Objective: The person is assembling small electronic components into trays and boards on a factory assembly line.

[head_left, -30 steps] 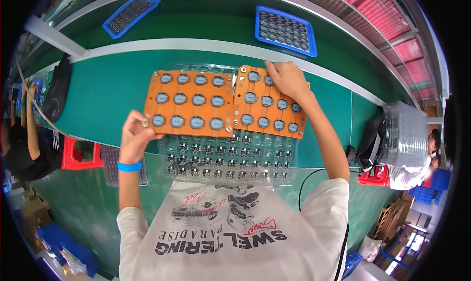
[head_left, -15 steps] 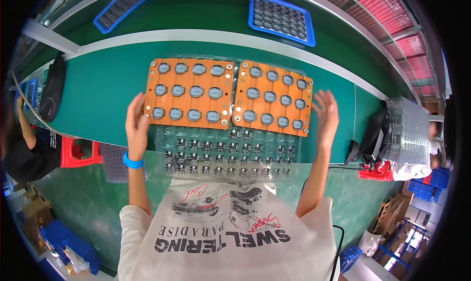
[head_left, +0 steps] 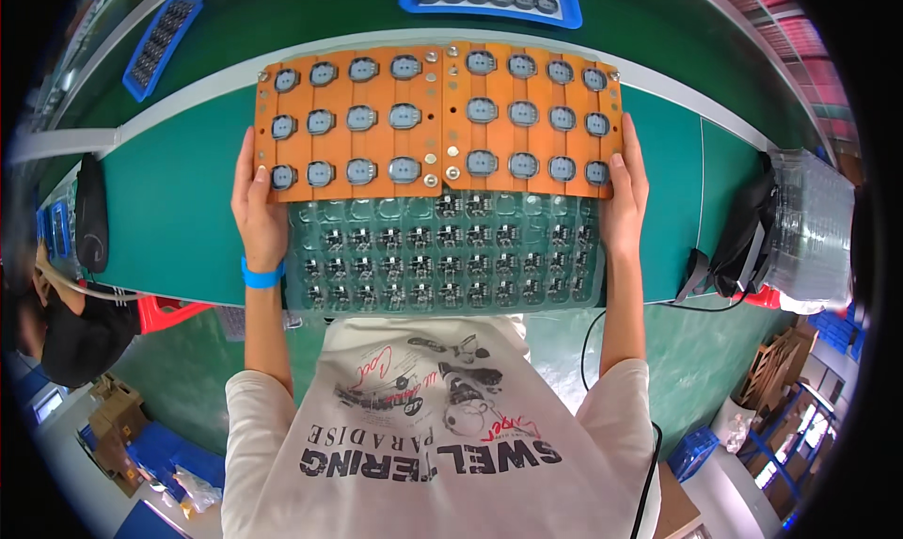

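Two orange fixture plates lie side by side in front of me, their inner edges meeting. The left plate (head_left: 340, 144) and the right plate (head_left: 543, 142) each bear several rows of grey, roundish parts in cutouts. My left hand (head_left: 260, 208) grips the left plate's outer edge, its thumb near the lower corner. My right hand (head_left: 625, 200) is closed likewise on the right plate's outer edge. Closer to me lies a clear plastic tray (head_left: 541, 208) of small black-and-silver components (head_left: 450, 263), partly covered by the plates. Some pockets in its upper rows hold no component.
On the far shelf sit a blue tray (head_left: 572, 14) of round parts and a narrower-looking blue tray (head_left: 138, 89). Clear trays (head_left: 814, 229) are stacked at right beside a black bag (head_left: 738, 224). A person (head_left: 89, 337) and a red stool (head_left: 174, 315) are at left.
My hands have moved from beside the plates onto their outer edges. The gap between the plates has closed, and they appear higher in the view. The camera's view has also shifted.
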Motion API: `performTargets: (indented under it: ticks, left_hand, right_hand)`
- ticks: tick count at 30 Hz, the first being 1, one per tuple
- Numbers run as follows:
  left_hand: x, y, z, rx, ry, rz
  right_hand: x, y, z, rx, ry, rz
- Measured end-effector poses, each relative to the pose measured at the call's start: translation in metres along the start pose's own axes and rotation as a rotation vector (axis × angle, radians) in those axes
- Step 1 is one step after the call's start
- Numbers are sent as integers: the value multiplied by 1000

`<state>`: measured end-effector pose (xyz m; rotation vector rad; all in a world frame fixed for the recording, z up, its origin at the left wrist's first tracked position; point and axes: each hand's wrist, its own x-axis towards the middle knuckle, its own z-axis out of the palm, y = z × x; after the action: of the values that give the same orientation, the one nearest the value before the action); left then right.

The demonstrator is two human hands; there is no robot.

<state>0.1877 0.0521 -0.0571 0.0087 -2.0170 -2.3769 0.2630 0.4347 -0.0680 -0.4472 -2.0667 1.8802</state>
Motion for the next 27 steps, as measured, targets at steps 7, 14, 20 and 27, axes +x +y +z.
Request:
performTargets:
  ticks: [7,14,20,27]
  left_hand:
    - [-2,-12,-9,32,41,92]
    - [-8,-2,-6,-37,-36,19]
    - [-5,-13,-14,41,-54,-5]
    - [-7,-12,-18,265,35,136]
  right_hand:
    - [-2,-12,7,-294,-35,-99]
    - [0,-14,1,28,0,18]
    - [4,-3,5,-197,20,-53]
    - [0,4,-1,-194,65,-145]
